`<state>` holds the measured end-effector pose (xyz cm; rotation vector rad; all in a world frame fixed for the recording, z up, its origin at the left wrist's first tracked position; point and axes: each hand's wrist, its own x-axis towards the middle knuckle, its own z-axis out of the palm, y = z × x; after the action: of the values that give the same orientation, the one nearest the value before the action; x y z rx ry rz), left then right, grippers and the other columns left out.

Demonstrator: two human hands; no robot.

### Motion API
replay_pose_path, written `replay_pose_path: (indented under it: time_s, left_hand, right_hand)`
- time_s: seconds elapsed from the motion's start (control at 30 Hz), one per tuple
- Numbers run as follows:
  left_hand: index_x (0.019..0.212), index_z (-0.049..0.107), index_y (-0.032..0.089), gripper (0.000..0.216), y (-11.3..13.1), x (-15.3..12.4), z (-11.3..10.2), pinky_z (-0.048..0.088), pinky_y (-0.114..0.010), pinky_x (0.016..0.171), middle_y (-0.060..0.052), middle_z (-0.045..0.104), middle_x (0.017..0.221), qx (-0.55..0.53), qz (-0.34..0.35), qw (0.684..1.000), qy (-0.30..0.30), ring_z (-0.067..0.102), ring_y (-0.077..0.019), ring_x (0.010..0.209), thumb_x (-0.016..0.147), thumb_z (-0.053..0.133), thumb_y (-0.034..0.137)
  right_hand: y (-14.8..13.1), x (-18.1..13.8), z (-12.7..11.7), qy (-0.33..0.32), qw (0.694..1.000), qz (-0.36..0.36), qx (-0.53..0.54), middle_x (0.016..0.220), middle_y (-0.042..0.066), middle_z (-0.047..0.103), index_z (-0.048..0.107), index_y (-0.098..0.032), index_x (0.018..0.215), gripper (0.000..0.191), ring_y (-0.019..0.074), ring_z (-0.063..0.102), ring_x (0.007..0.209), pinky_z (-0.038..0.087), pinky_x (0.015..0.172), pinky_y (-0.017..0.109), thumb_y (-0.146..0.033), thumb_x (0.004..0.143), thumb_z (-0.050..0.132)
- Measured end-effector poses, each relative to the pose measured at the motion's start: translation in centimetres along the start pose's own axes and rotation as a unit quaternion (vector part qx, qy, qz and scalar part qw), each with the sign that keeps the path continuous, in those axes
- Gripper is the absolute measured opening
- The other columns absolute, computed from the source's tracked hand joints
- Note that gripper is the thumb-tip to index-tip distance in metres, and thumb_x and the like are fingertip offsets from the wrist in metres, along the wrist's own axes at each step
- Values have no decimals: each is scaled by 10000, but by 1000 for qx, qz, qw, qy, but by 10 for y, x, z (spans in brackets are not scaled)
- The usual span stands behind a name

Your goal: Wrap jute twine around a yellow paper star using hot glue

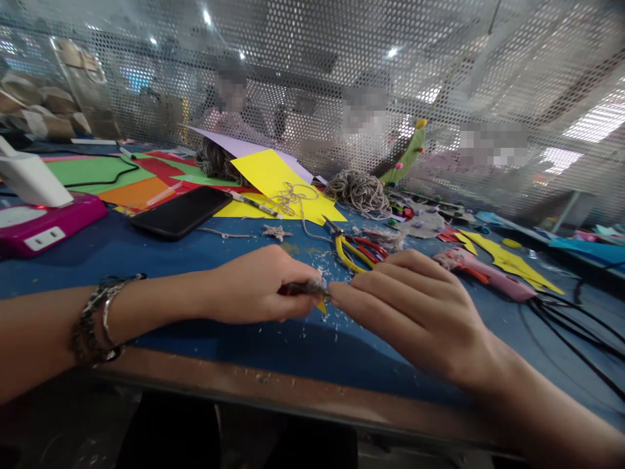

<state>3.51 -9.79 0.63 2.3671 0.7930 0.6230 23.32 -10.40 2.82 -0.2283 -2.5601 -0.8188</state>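
My left hand (263, 286) is closed around a small dark piece (303, 287) with a greyish end; its kind cannot be made out. At that end, the fingertips of my right hand (420, 312) are pinched together, and what they grip is mostly hidden. A small yellow tip (322, 306) shows just below the fingers. Pale fibre scraps (305, 326) lie scattered on the blue table (205, 352) under both hands. Just beyond them are yellow-handled scissors (349, 255) with their blades pointing away, beside a red-handled tool (367, 247).
A black phone (182, 212), coloured paper sheets (271, 172) and a tangle of grey cord (359, 192) lie farther back. At left stands a magenta power strip (73, 225) with a white charger (36, 179). A pink glue gun (498, 273) and black cables (581, 332) lie at right.
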Motion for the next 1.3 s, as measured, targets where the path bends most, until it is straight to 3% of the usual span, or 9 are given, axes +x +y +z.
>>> replay_pose_path:
  time_s: [0.1,0.2,0.33,0.43,0.73,0.97,1.13,1.3]
  left_hand:
    - [589,475,140,201,0,0,0,274,-168,463,54,450,493,99,59,993,-26,410,-58,461,788,471,170]
    - [638,515,135,194,-1,0,-1,300,-171,489,32,506,523,117,79,988,-55,444,-76,490,813,447,182]
    - [746,549,124,147,-1,-1,-3,375,-133,555,8,596,585,33,87,990,-103,536,-71,551,834,434,147]
    - [787,559,112,170,-1,-1,-4,399,-114,521,-4,594,592,-29,68,991,-109,538,-59,519,853,409,160]
    - [738,530,138,195,-2,-1,-5,416,-102,472,27,539,577,-188,2,980,-68,484,-37,476,863,392,192]
    - [695,497,141,213,-2,0,-4,412,-114,432,39,563,555,-213,-49,975,29,495,-34,416,861,400,230]
    - [700,493,142,210,-1,2,-3,418,-125,433,43,574,551,-195,-81,977,39,509,-39,412,858,409,253]
    - [695,493,141,223,-1,0,-3,408,-123,435,42,567,536,-148,-78,986,18,506,-41,412,858,404,263]
  right_hand:
    - [3,-4,3,-8,999,37,37,660,9,608,545,-148,856,135,101,526,599,361,581,273,-148,858,410]
    - [5,-7,7,-22,994,82,73,681,-1,599,541,-169,832,112,93,516,608,358,618,267,-171,853,431]
    - [6,-4,10,-27,983,123,136,659,-14,576,541,-168,773,124,81,497,591,358,625,249,-199,848,448]
    - [7,-2,11,-30,973,142,182,671,-13,579,539,-161,775,105,80,504,610,360,631,240,-191,839,462]
    - [6,1,16,-12,950,161,269,639,-16,568,556,-142,774,89,57,482,584,374,568,162,-124,811,476]
    - [3,-2,16,9,967,152,202,639,-14,572,534,-146,776,64,69,491,577,382,591,201,-139,814,483]
    - [2,-4,11,16,988,118,99,613,-9,590,546,-139,793,53,79,498,540,375,582,237,-159,810,501]
    - [0,-4,7,17,990,111,83,605,-11,603,546,-147,767,56,73,490,513,370,565,245,-147,805,506]
